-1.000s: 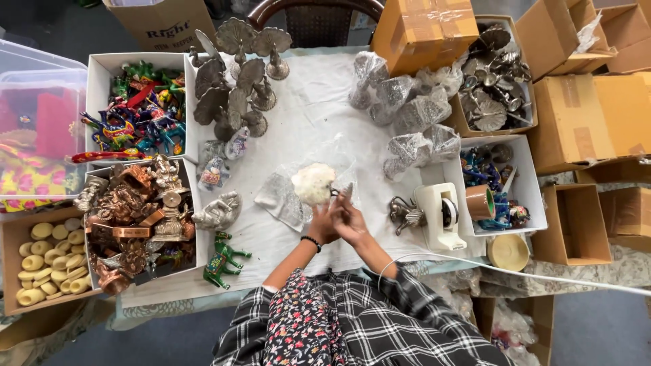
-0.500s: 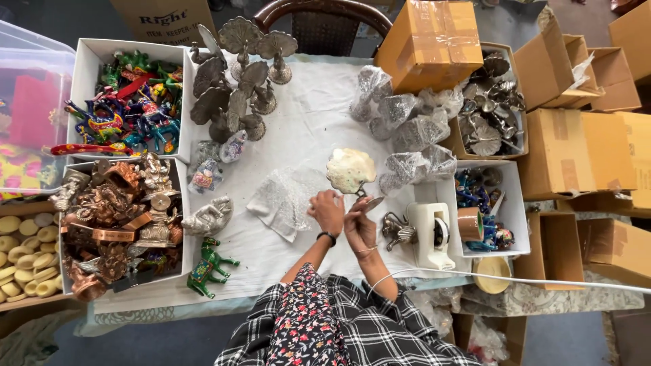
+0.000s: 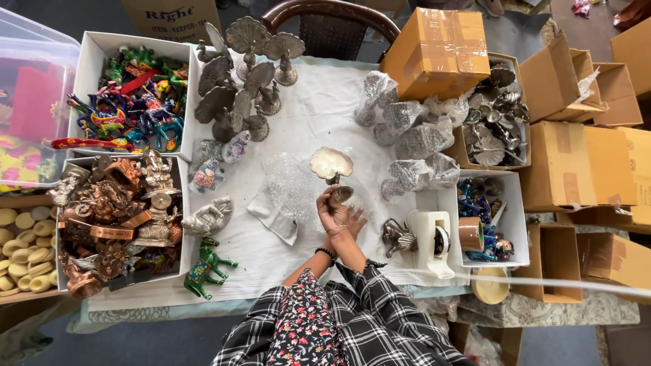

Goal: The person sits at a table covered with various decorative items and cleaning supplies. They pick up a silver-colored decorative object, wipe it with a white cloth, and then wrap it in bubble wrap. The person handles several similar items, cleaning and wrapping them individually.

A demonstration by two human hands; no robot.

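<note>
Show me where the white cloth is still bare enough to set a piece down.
Bare cloth lies between the grey fan-shaped stands and the wrapped pieces, and along the near edge right of the green horse. The boxes at both sides are packed full.

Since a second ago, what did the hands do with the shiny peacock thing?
The silver peacock figure was tipped up, so its fan now faces the camera instead of lying flat. The left hand took hold of its base, while the right hand let go and opened flat beneath. The bubble wrap stayed on the cloth, and the tape dispenser and boxes did not move.
</note>
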